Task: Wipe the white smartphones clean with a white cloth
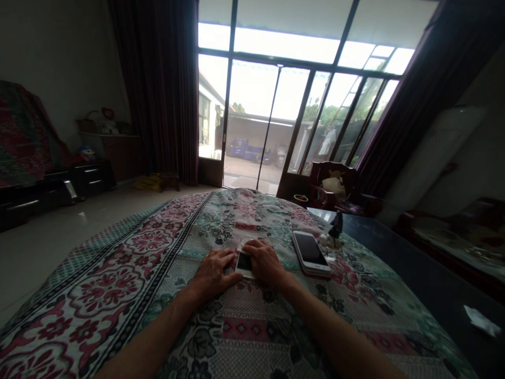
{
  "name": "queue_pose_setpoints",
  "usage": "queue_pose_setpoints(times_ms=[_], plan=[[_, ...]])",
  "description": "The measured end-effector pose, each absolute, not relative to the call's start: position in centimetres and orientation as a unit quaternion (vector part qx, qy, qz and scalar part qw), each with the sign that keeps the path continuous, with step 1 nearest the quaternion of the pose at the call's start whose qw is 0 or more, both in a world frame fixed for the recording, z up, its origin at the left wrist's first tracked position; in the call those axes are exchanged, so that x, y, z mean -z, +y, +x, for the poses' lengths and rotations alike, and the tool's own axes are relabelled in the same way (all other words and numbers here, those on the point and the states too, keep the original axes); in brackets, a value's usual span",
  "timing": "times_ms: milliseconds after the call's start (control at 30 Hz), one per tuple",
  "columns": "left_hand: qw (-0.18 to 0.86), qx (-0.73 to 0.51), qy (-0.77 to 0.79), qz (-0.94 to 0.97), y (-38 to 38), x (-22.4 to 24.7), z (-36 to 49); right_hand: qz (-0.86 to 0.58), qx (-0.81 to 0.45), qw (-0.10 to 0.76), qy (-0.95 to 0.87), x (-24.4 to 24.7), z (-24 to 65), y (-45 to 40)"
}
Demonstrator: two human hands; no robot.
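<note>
A white-framed smartphone (245, 265) with a dark screen lies flat on the patterned cloth (189, 321), between both hands. My left hand (215, 271) grips its left side, thumb along the near edge and fingers beside the far part. Over the phone's right and far part, my right hand (266, 260) presses down with bent fingers. Something white shows at its fingertips; whether that is a thin wipe or the phone's corner I cannot tell. A second, larger white smartphone (311, 252) lies screen up to the right, apart from my hands.
Beyond the second phone stands a small dark object (336, 226) on a pale base. A dark tabletop (379, 242) runs along the right, with a white paper-like piece (482, 320) on it. A wooden chair (333, 184) stands near the glass doors (256, 126).
</note>
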State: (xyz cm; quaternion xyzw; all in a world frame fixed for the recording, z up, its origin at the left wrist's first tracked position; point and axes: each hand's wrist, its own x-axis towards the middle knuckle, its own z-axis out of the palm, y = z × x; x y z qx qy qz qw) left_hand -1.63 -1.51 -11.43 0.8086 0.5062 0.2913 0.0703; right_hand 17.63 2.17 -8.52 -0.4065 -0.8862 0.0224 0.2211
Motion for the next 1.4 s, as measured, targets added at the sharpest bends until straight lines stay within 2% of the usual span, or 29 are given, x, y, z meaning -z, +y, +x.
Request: queue_pose_setpoints(times_ms=[367, 600, 767, 1000, 1167, 1267, 1400], plan=[[0.071, -0.281, 0.503, 0.814, -1.6, 11.3, -1.5, -0.341, -0.073, 0.245, -0.905, 9.3, 19.3, -2.0], [0.082, -0.265, 0.51, 0.814, -1.6, 11.1, -1.5, -0.402, -0.047, 0.235, -0.884, 8.6, 18.6, 2.8], [0.084, -0.274, 0.505, 0.814, -1.4, 11.2, -1.6, -0.459, -0.044, 0.292, -0.838, 9.6, 18.0, 5.1], [0.101, -0.303, 0.493, 0.809, -1.4, 10.9, -2.0, -0.487, -0.057, 0.303, -0.817, 10.2, 18.3, 5.2], [0.115, -0.332, 0.552, 0.756, -0.4, 11.0, -3.9, -0.551, -0.041, 0.291, -0.781, 9.7, 18.8, 4.5], [0.125, -0.307, 0.564, 0.757, -0.4, 10.8, -4.3, -0.556, -0.029, 0.296, -0.776, 9.6, 18.6, 4.1], [0.085, -0.262, 0.577, 0.769, -1.2, 10.3, -3.0, -0.536, -0.009, 0.306, -0.787, 9.6, 18.3, 3.8]])
